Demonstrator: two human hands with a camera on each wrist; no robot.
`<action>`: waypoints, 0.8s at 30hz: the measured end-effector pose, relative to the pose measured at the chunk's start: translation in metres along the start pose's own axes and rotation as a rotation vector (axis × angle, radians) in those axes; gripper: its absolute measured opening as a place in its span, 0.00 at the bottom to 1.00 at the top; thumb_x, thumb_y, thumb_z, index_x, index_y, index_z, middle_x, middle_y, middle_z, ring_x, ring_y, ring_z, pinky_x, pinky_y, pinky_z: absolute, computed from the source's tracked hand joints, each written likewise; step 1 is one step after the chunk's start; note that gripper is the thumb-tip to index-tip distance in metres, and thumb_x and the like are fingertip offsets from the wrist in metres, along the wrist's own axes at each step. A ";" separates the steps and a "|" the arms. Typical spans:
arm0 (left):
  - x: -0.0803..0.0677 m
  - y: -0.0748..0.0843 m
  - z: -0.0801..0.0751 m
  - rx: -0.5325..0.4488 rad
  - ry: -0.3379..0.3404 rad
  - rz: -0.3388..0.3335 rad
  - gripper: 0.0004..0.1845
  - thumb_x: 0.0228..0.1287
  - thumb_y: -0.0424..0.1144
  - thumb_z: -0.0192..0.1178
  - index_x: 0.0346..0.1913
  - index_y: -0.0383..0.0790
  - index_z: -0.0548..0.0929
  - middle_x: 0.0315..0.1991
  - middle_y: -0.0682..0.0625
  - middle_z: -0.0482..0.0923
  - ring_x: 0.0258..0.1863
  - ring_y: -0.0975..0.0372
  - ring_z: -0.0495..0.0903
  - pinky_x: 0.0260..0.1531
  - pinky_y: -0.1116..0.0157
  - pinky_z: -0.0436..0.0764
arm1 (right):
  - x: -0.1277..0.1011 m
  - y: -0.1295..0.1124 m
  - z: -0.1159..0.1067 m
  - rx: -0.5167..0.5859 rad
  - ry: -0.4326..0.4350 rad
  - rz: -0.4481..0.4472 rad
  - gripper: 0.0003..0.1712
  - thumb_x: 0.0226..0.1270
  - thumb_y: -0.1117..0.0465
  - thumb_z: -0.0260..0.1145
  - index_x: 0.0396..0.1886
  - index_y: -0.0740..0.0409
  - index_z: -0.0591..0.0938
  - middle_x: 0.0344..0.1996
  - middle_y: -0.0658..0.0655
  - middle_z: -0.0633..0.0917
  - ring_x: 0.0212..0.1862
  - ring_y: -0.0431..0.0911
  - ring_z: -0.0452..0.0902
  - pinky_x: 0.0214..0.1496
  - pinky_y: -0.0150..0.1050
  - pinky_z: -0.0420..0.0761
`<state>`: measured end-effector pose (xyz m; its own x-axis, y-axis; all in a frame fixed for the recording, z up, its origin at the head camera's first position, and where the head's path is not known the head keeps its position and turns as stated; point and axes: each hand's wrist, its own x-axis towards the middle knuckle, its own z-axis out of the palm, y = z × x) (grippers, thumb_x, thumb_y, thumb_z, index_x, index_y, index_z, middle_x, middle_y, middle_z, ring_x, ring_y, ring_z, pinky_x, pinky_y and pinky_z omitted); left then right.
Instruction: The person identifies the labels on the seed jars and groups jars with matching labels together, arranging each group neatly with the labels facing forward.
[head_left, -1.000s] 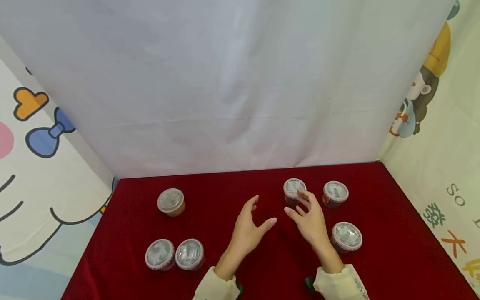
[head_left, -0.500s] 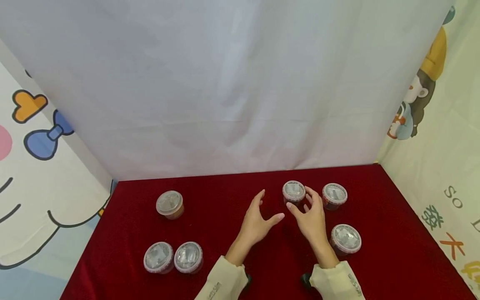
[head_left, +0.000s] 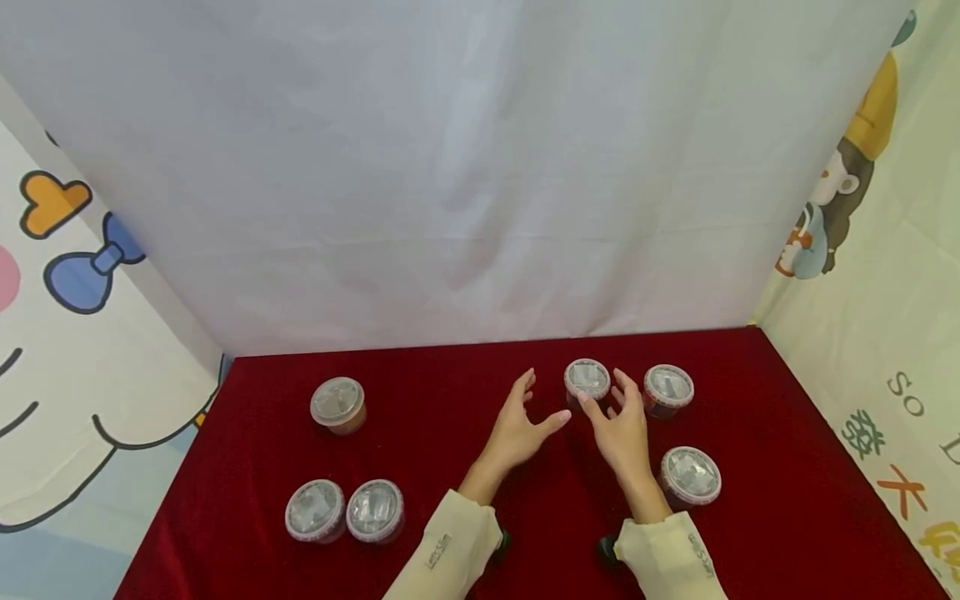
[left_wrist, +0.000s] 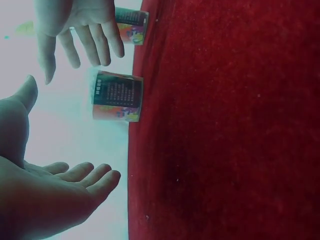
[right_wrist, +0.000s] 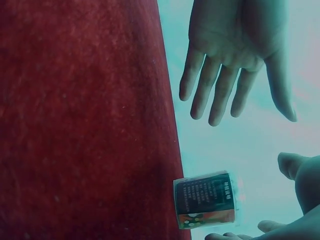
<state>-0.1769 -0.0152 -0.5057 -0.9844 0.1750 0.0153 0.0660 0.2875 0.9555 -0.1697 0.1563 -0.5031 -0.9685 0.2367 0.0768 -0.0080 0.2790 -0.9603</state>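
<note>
Lidded tub (head_left: 587, 379) stands upright on the red bench (head_left: 555, 517), towards its far edge, ahead of your two hands. Your left hand (head_left: 516, 433) is to the left of it and apart from it; its fingers (left_wrist: 106, 185) are relaxed, with the thumb spread away, and they grasp nothing. Your right hand (head_left: 622, 433) is nearer — its thumb overlaps the tub's near side in the head view, and its fingers are just beside the right side, loose, not clenched. Whether this thumb touches, you cannot tell. Farther right stands a second tub (head_left: 669, 390); a third tub (head_left: 690, 477) is near your right wrist. On the left there are three more — a back tub (head_left: 337, 403) and, nearer to you, two neighbouring tubs (head_left: 315, 510) side by side.
</note>
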 end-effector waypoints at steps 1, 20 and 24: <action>0.001 0.000 0.001 -0.009 -0.002 -0.002 0.47 0.72 0.42 0.70 0.83 0.31 0.55 0.81 0.34 0.59 0.77 0.38 0.64 0.73 0.38 0.68 | 0.001 0.001 0.000 0.000 0.002 0.002 0.41 0.76 0.63 0.69 0.80 0.70 0.61 0.77 0.75 0.63 0.78 0.68 0.61 0.76 0.64 0.67; 0.028 -0.009 0.008 -0.059 -0.077 0.003 0.47 0.73 0.37 0.69 0.84 0.33 0.52 0.82 0.34 0.56 0.79 0.40 0.62 0.75 0.41 0.67 | 0.016 0.009 -0.004 0.018 -0.030 0.037 0.42 0.78 0.64 0.68 0.82 0.69 0.58 0.80 0.73 0.61 0.79 0.67 0.60 0.78 0.62 0.66; 0.033 -0.011 0.010 -0.062 -0.088 0.019 0.48 0.71 0.35 0.71 0.84 0.31 0.52 0.81 0.32 0.57 0.78 0.39 0.63 0.74 0.42 0.67 | 0.018 0.011 -0.005 0.026 -0.048 0.043 0.43 0.77 0.66 0.68 0.83 0.69 0.57 0.80 0.73 0.60 0.79 0.68 0.59 0.78 0.63 0.65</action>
<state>-0.2088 -0.0032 -0.5189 -0.9648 0.2630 0.0103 0.0717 0.2250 0.9717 -0.1861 0.1679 -0.5113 -0.9790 0.2024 0.0232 0.0278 0.2453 -0.9690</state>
